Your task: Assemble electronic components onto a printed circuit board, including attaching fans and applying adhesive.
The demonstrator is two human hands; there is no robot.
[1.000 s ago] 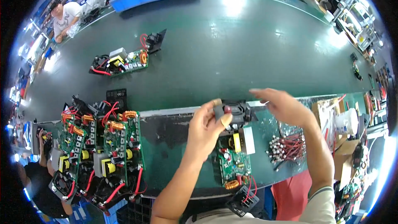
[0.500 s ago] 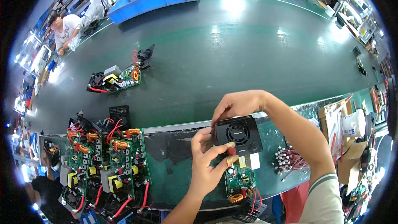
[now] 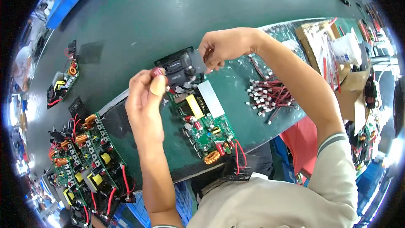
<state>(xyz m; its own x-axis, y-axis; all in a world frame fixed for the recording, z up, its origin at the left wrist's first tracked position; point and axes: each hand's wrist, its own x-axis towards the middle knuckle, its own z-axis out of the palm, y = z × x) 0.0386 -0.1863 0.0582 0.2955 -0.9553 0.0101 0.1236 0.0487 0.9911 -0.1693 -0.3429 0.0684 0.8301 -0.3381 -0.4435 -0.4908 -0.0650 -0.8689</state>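
Observation:
My left hand [image 3: 145, 107] pinches a small dark red cylinder [image 3: 158, 72] between thumb and fingers, left of the black fan panel [image 3: 179, 65]. A yellow cover sits on the thumb. The panel, smeared by motion, stands at the far end of a green circuit board [image 3: 206, 133]. That board carries a white block [image 3: 211, 98], a yellow-wrapped part [image 3: 194, 106] and a copper coil [image 3: 211, 157]. Just right of the panel, my right hand [image 3: 223, 48] has its fingers curled together. What they hold, if anything, is hidden.
Several similar circuit boards [image 3: 90, 156] stand at the left. A pile of red wires with white connectors [image 3: 270, 95] lies right of the board. Beyond it are an open cardboard box [image 3: 352, 95] and a white tub [image 3: 346, 50]. Another assembly [image 3: 63, 82] rests on the far surface.
The view has turned and shifted. Both hands have moved off the fan panel, the left to its left side with the red cylinder, the right to its right side. More of the circuit board shows.

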